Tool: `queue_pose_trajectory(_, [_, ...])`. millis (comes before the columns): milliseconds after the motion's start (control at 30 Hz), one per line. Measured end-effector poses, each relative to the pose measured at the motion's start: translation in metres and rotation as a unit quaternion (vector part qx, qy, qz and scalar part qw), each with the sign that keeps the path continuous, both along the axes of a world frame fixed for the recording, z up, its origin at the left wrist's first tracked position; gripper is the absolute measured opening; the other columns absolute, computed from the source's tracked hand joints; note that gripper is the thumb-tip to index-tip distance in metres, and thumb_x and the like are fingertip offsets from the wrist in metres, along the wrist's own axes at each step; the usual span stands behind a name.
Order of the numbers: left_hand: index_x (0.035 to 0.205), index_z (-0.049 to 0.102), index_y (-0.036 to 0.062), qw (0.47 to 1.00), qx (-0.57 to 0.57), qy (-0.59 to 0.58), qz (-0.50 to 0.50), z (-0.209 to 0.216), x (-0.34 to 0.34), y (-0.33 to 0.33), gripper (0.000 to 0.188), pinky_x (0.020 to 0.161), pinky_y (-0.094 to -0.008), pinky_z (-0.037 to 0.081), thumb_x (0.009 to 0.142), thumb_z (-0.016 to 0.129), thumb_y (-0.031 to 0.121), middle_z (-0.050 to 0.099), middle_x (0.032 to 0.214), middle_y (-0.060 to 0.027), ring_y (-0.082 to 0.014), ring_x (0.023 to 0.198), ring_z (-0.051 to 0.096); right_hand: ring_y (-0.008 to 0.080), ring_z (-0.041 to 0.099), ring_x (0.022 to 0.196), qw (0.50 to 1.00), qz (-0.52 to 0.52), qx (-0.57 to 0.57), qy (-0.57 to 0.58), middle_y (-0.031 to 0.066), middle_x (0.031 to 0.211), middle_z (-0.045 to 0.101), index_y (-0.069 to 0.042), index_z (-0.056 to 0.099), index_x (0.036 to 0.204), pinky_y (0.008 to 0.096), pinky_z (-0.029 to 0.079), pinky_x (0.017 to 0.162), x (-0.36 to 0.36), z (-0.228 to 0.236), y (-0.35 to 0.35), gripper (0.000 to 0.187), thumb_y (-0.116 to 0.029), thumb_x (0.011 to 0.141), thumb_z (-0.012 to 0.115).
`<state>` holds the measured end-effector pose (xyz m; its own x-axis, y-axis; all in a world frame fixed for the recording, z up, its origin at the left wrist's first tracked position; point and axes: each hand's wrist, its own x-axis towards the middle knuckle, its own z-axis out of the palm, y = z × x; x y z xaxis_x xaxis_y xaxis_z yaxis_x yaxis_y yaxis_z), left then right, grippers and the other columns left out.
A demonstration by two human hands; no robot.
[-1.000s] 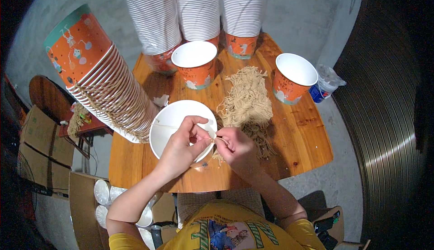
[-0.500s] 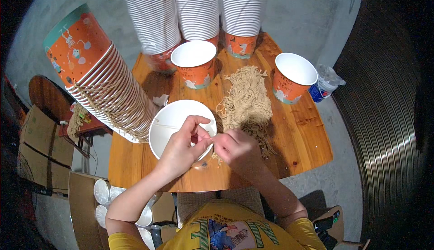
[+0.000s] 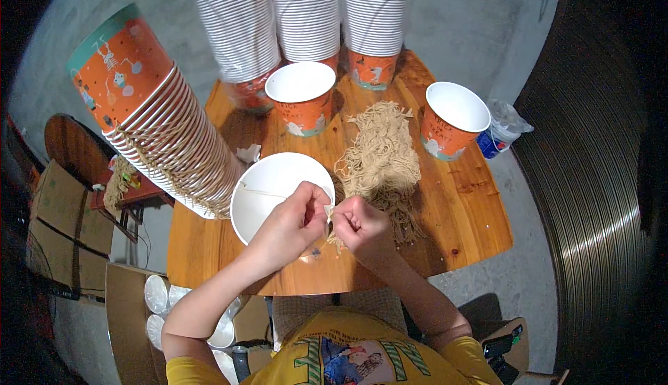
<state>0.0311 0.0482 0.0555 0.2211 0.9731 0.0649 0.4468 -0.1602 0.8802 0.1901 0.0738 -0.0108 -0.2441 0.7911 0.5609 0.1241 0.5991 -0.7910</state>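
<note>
A paper bucket (image 3: 271,171) with a white inside lies in front of me, its mouth toward me. A thin pale cord (image 3: 260,191) runs from a point on its left wall across the mouth to my hands. My left hand (image 3: 292,221) reaches over the bucket's right rim, thumb and fingers pinched on the cord end there. Close beside it, my right hand (image 3: 362,226) is curled closed, fingertips at the same cord end. My fingers hide most of that end. A heap of loose tan cords (image 3: 381,152) lies just beyond my right hand.
A leaning stack of nested orange buckets (image 3: 174,138) with cords hanging along it stands left. Two single orange buckets (image 3: 300,107) (image 3: 449,131) stand farther back. Tall wrapped bucket stacks (image 3: 306,20) line the wooden table's (image 3: 466,211) far edge. Cartons (image 3: 129,315) are at lower left.
My left fingers have drawn together and my right hand has curled tighter, with a small gap opened between the hands. The bucket and the cord heap stay nearly in place.
</note>
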Motion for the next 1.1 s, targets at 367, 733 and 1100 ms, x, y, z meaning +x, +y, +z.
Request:
queue_pose_trajectory(367, [0.087,0.051,0.0004,0.977,0.171,0.124,-0.038,0.000,-0.003,0.001,0.008,0.076,-0.0403,0.044,0.079,0.053,0.002,0.051,0.085,-0.0153,-0.0338,0.084,0.052,0.0052,0.047,0.054,0.999,-0.022,-0.029,-0.007,0.0007,0.066,0.053,-0.004,0.051,0.080,0.0229,0.040,0.049,0.004,0.000,-0.011,0.011,0.002,0.078,0.059])
queue_pose_trajectory(733, [0.088,0.048,-0.0006,0.975,0.161,0.146,-0.053,0.001,-0.009,0.001,0.008,0.074,-0.0420,0.042,0.088,0.049,0.007,0.049,0.085,-0.0177,-0.0359,0.083,0.051,0.0094,0.047,0.060,0.997,0.014,-0.080,-0.002,0.0032,0.071,0.051,-0.003,0.050,0.081,0.0253,0.040,0.054,0.002,-0.005,-0.018,0.010,0.002,0.079,0.059])
queue_pose_trajectory(1100, [0.089,0.049,0.0006,0.949,0.219,0.224,-0.029,0.003,-0.006,-0.002,0.009,0.071,-0.0426,0.043,0.084,0.054,0.005,0.051,0.084,-0.0165,-0.0358,0.083,0.053,0.0136,0.049,0.062,0.999,0.012,-0.032,-0.002,0.0051,0.071,0.049,-0.004,0.050,0.085,0.0273,0.040,0.057,-0.008,-0.016,-0.025,0.009,-0.001,0.079,0.057])
